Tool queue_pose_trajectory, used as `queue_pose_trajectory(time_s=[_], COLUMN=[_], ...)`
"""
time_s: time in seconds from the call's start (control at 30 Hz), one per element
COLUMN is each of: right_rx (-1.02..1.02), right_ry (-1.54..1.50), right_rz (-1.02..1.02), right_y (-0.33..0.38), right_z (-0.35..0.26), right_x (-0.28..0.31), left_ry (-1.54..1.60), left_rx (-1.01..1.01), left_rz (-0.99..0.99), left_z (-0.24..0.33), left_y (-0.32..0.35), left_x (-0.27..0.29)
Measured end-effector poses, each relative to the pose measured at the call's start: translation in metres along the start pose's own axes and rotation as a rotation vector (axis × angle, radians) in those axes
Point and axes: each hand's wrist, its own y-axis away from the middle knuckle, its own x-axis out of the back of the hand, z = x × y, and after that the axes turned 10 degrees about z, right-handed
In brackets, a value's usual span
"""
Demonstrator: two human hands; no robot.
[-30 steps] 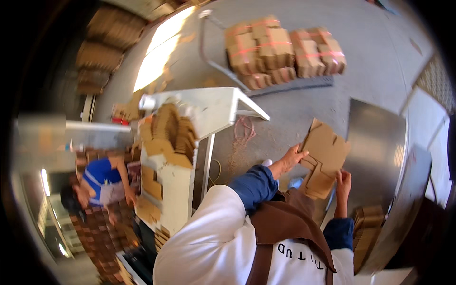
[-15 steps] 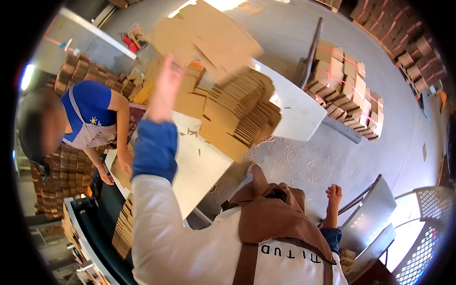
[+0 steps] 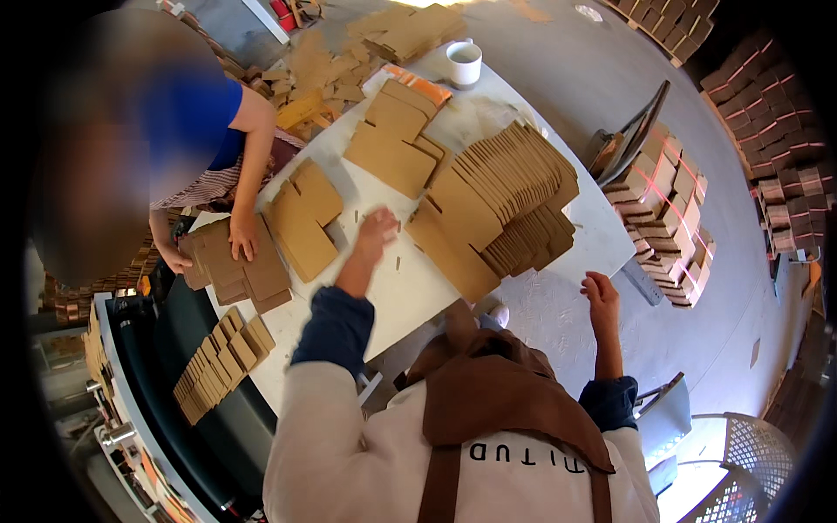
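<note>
My left hand hovers over the white table, slightly blurred, its fingers stretched and nothing held. To its right lies a fanned stack of notched brown cardboard blanks. Just beyond the hand, more flat cardboard blanks rest on the table. My right hand is raised beside the table's right corner, fingers loosely bent and apart, holding nothing. At the left, a co-worker's hand presses on a darker cardboard piece, next to another flat blank.
A white mug stands at the table's far end. Loose cardboard lies beyond it. A dark conveyor belt carries overlapping cardboard pieces at the left. Strapped bundles stand on the right, near a metal chair.
A large cardboard sheet, blurred in the air beyond my left hand before, has left that spot. My left hand has come down and back over the table. The mug now shows.
</note>
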Motion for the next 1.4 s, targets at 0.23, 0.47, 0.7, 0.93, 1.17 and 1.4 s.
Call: queue_pose_trajectory(time_s=[0.23, 0.47, 0.7, 0.93, 1.17, 1.4], right_rx=[0.265, 0.359, 0.362, 0.289, 0.191, -0.233], right_ry=[0.065, 0.051, 0.16, 0.243, 0.294, 0.113], right_rz=[-0.237, -0.418, -0.634, -0.708, -0.76, -0.987], right_y=[-0.049, -0.047, -0.048, -0.048, -0.051, -0.055], right_z=[-0.087, -0.134, -0.154, -0.14, -0.114, -0.13], right_x=[-0.095, -0.195, -0.294, -0.461, -0.591, -0.532], left_ry=[0.144, 0.155, 0.01, -0.634, -0.622, -0.362], left_rx=[0.11, 0.068, -0.311, -0.504, -0.243, -0.149], left_rz=[0.161, 0.265, 0.52, 1.198, 1.132, 0.941], left_z=[-0.068, -0.05, -0.042, -0.007, 0.005, 0.021], left_y=[0.071, 0.086, 0.075, 0.017, -0.026, 0.007], left_x=[-0.007, 0.007, 0.076, 0.194, 0.224, 0.186])
